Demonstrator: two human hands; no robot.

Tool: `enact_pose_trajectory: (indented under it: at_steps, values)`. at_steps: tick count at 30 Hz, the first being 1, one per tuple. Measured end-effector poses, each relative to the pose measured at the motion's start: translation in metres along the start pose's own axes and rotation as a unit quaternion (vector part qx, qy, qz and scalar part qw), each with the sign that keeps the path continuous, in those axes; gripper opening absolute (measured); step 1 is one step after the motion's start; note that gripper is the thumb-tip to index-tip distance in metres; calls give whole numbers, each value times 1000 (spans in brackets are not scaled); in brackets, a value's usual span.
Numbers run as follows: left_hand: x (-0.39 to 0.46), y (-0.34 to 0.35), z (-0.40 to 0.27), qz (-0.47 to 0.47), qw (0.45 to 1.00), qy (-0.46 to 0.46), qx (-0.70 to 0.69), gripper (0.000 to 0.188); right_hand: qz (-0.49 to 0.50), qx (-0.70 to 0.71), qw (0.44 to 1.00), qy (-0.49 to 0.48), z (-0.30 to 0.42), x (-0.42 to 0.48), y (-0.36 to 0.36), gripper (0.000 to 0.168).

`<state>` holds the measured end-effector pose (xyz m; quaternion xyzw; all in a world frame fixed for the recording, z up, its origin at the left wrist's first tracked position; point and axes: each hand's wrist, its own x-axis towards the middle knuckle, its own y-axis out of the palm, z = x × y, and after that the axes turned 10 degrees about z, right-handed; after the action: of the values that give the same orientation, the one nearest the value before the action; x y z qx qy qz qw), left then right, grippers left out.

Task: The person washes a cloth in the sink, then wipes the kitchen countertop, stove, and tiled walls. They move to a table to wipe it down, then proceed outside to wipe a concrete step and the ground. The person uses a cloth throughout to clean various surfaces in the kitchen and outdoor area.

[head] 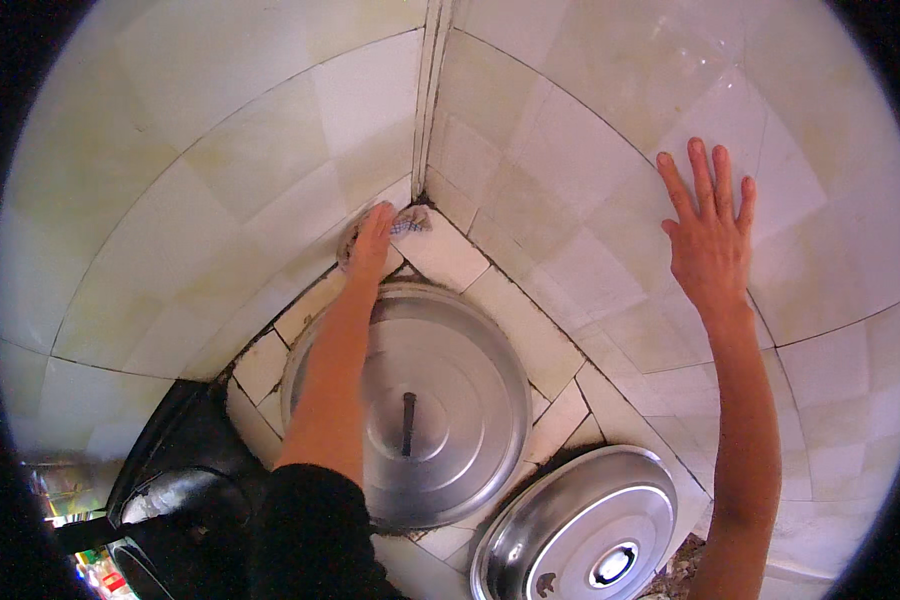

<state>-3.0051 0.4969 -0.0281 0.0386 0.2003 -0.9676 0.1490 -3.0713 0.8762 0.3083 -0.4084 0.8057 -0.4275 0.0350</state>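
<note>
In the back corner, my left hand [372, 238] presses a crumpled, dirty cloth [411, 220] with a blue check against the tiled ledge [442, 251], close to the foot of the left wall. My right hand [712, 240] lies flat with fingers spread on the right tiled wall [570, 195]; nothing is in it. Below my left forearm a large round metal lid [450, 390] with a dark bar handle sits in the tiled surface. What lies beneath that lid is hidden, and my left arm covers part of it.
A second shiny metal lid [607, 525] with a round knob leans at the front right. At the lower left stands a black stove or appliance [195, 427] with a pan-like vessel [169, 495]. Dark grime lines the corner joints. Brightly coloured items [105, 574] show at the lower left rim.
</note>
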Motion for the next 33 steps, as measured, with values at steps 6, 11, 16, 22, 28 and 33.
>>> enact_pose_trajectory:
  at_steps: [6,11,16,22,28,33]
  values:
    - [-42,-38,153,-125,984,-27,-121,44,-9,-6,1000,7,3,-1,-4,83]
    - [-59,-76,341,-404,886,-197,-114,27,29,-90,995,16,10,-3,-23,79]
    - [-106,-82,390,-390,894,-202,-88,33,69,157,983,-58,37,-37,-40,73]
    - [-168,53,192,-269,926,-83,-252,56,111,332,929,-117,84,-132,-102,61]
    - [-261,155,130,-180,931,43,-315,53,212,396,893,37,55,-287,-89,48]
    - [-274,103,270,-329,882,-55,-333,41,198,455,859,129,63,-375,-81,46]
